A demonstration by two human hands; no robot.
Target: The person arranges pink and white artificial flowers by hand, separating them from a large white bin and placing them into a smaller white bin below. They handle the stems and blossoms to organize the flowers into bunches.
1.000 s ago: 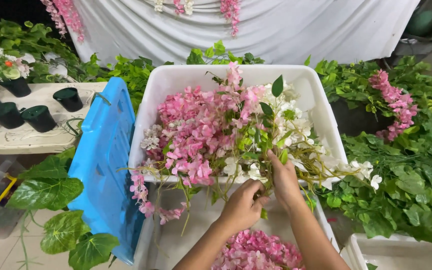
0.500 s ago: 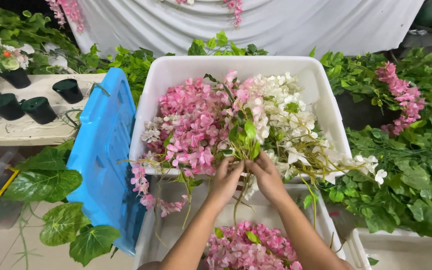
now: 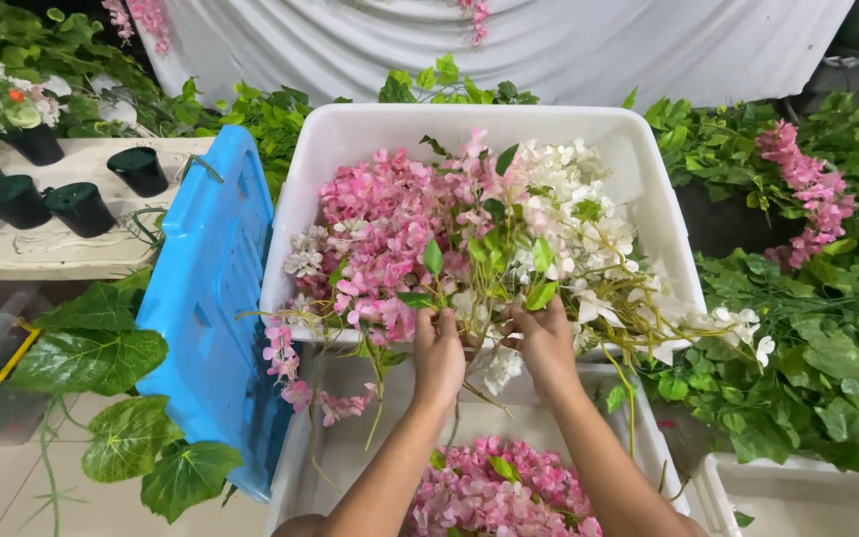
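Over the near rim of the white tub (image 3: 648, 189), both hands close on a bundle of flower stems. The left hand (image 3: 438, 350) grips a clump of stems at about 7 o'clock of the tub, fingers curled round them, under the pink blooms (image 3: 390, 229). The right hand (image 3: 547, 343) grips more stems just beside it, at about 5 o'clock, under the white blooms (image 3: 574, 214). The hands sit close together, likely so the stems gather into one bunch while the heads fan out above them into the tub.

The bundle lies mostly inside the tub, with a few pink sprays and white tips drooping over its near edge. It seems held low on the stems so the blooms are not crushed.

Below the wrists, at 6 o'clock, a second tub (image 3: 335, 457) holds more pink flowers (image 3: 494, 492). A blue lid (image 3: 211, 298) leans on edge against the white tub at 9 o'clock, probably set aside to leave the tub open. Black pots (image 3: 77, 204) stand on a pale shelf (image 3: 42, 259) at 10 o'clock. Green foliage (image 3: 807, 358) spreads at 3 o'clock, and a white cloth (image 3: 549, 50) hangs at 12 o'clock.
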